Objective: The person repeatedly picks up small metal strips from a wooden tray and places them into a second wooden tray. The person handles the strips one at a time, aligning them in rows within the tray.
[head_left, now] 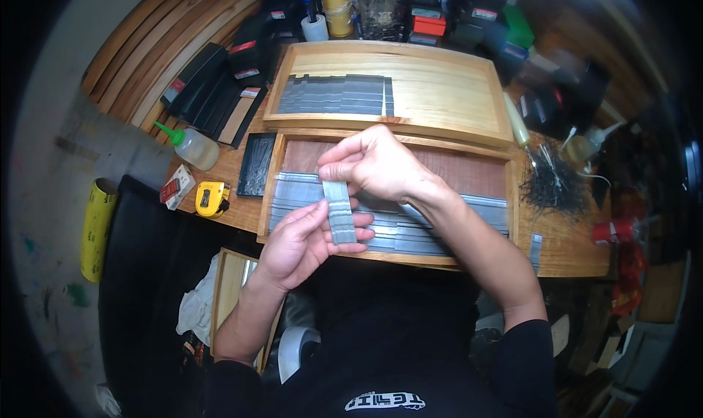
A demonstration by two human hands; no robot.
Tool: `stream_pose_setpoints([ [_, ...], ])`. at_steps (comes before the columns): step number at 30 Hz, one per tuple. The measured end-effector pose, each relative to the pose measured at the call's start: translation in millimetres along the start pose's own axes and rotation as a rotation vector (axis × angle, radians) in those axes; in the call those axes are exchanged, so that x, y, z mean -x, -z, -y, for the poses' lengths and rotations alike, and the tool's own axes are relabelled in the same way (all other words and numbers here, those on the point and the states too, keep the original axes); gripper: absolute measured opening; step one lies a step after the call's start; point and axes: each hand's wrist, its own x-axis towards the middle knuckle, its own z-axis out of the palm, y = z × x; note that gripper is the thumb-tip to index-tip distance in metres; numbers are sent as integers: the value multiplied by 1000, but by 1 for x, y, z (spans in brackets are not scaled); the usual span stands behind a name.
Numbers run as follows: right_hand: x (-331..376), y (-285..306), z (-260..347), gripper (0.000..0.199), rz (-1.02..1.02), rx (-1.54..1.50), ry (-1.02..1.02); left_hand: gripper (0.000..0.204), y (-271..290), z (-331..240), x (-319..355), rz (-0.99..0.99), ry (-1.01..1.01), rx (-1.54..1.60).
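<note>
Between my hands is a short grey strip point(340, 214) with darker bands across it, held upright over the near wooden tray point(512, 191). My left hand point(302, 241) supports it from below, thumb on its edge and fingers behind. At its top end, my right hand point(377, 165) pinches it between thumb and fingertips. Rows of similar shiny grey strips point(428, 235) line the near part of the tray, partly hidden by my hands and right forearm. The tray's brown bottom shows behind them.
Behind stands a second wooden tray point(447, 84) with grey strips at its left. Left are a yellow tape measure point(212, 198), a green-tipped bottle point(195, 148) and a black tray point(256, 164). Right lie a heap of thin dark pins point(551, 182) and a loose strip point(536, 254).
</note>
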Motion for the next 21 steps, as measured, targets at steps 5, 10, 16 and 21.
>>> stream_pose_setpoints([
  [5, -8, 0, -14, 22, -203, -103, -72, 38, 12, 3, 27, -499, -575, -826],
  [10, -8, -17, -32, 19, -194, -75, -138, 13, 32, 20, 42, -341, -1136, -1573],
  [16, -16, -27, -45, 18, -223, -61, -122, 35, 29, 44, 33, -95, -1082, -1714],
  [21, -13, -30, -50, 18, -307, 169, 24, 43, 28, 44, 26, -80, -1013, -1753],
])
